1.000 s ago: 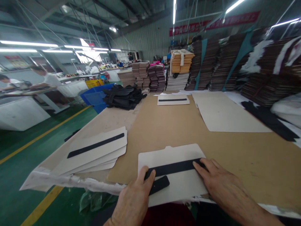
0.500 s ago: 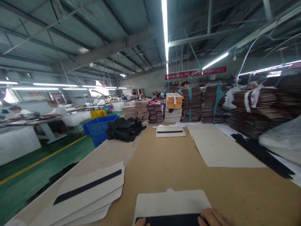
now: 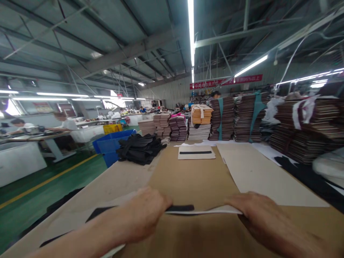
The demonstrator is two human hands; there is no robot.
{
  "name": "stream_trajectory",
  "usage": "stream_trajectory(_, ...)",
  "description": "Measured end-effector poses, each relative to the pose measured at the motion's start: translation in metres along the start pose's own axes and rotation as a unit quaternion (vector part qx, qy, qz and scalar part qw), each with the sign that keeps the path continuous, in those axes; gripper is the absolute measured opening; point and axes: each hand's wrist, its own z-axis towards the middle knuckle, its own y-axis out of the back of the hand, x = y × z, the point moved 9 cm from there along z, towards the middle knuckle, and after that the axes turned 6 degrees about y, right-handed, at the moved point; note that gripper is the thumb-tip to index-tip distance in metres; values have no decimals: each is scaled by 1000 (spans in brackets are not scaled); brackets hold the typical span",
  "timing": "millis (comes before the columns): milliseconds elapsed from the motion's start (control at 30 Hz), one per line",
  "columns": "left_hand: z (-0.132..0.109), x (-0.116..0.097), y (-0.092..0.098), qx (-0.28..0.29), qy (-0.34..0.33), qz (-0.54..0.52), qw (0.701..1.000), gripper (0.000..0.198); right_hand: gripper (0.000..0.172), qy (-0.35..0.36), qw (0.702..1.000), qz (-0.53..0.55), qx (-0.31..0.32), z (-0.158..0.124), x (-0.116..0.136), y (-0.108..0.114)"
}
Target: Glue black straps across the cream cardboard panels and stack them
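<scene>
My left hand (image 3: 146, 213) and my right hand (image 3: 256, 215) are both closed on opposite ends of a thin white panel (image 3: 212, 212). The panel is raised off the brown tabletop and seen nearly edge-on, with a black strip (image 3: 182, 208) showing on its far side. Beneath my left forearm lies a pile of similar white panels (image 3: 70, 222) with black strips, partly hidden by the arm. Farther up the table rests another white panel (image 3: 196, 156) bearing a black strip.
A large pale sheet (image 3: 263, 175) lies at the right beside black material (image 3: 309, 179). At the back left are a black fabric heap (image 3: 141, 148) and a blue bin (image 3: 110, 143). Tall stacks of brown pieces (image 3: 247, 118) line the far end. People sit at tables on the left.
Both hands have moved forward and up, lifting the panel from the near table edge and tipping it edge-on. My left forearm now covers part of the left pile.
</scene>
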Motion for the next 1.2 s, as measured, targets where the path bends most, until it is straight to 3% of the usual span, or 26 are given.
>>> stream_trajectory(133, 87, 26, 21, -49, -21, 102, 993, 38, 36, -49, 998, -23, 25, 67, -69, -6)
stream_trajectory(300, 199, 71, 28, -160, 17, 117, 980, 36, 39, -64, 991, -110, -25, 147, -145, -30)
stream_trajectory(433, 276, 97, 7, -192, 48, 90, 976, 39, 39, -72, 984, -159, -41, 195, -195, -60)
stream_trajectory(600, 345, 110, -54, -160, 85, 52, 982, 27, 37, -111, 981, -157, 13, 220, -247, -129)
stream_trajectory(700, 365, 112, -90, -126, 89, 26, 988, 25, 35, -126, 979, -147, 61, 215, -258, -169)
stream_trajectory(800, 369, 115, -105, -113, 78, 4, 990, 28, 38, -130, 978, -141, 80, 208, -259, -186)
stream_trajectory(967, 364, 118, -104, -107, 63, -13, 992, 36, 41, -131, 979, -128, 94, 212, -260, -190)
stream_trajectory(1100, 361, 116, -99, -73, 64, -10, 995, 56, 48, -157, 975, -114, 110, 214, -257, -191)
stream_trajectory(1200, 352, 111, -82, -50, 71, 0, 996, 79, 68, -167, 973, -104, 117, 200, -250, -176)
